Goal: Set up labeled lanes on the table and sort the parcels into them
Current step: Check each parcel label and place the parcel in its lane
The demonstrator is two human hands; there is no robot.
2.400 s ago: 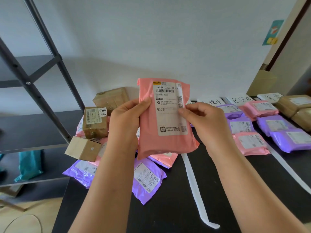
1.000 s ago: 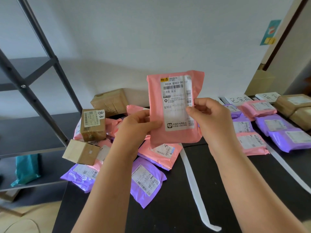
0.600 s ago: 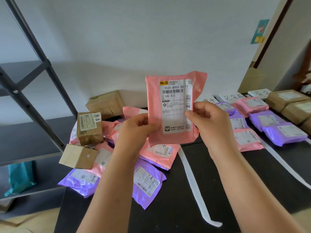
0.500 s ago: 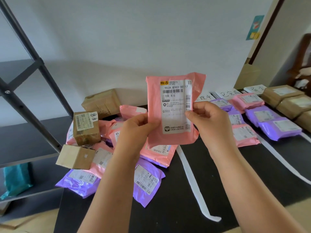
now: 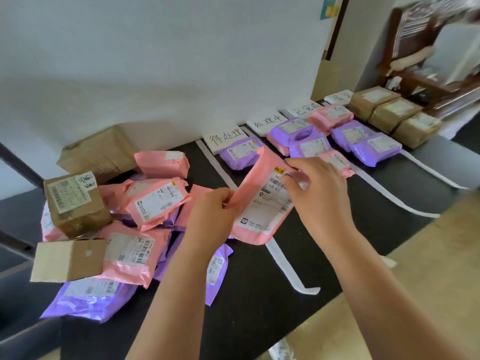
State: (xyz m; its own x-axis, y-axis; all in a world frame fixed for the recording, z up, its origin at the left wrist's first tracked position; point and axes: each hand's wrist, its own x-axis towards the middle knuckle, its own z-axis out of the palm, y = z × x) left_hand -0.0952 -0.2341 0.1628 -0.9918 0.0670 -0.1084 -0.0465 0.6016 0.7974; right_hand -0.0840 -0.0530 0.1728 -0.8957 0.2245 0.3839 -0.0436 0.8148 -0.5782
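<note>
One parcel (image 5: 255,175) (label (image 5: 265,206) half behind right hand (image 5: 320,196))

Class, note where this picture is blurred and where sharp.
Head view: motion blur smears the wooden furniture at upper right; the label on the held pink parcel is partly legible; handwriting on the leftmost lane card is clear.

The right hand (image 5: 319,193) covers the upper right of the white shipping label (image 5: 265,209) on the pink plastic mailer bag (image 5: 255,178) it pinches, and the label's small print is unreadable. The left hand (image 5: 210,216) hides the bag's left edge, and its forearm crosses a purple plastic mailer (image 5: 217,271). The dark wooden furniture (image 5: 426,42) at far right is blurred and cropped.
</note>
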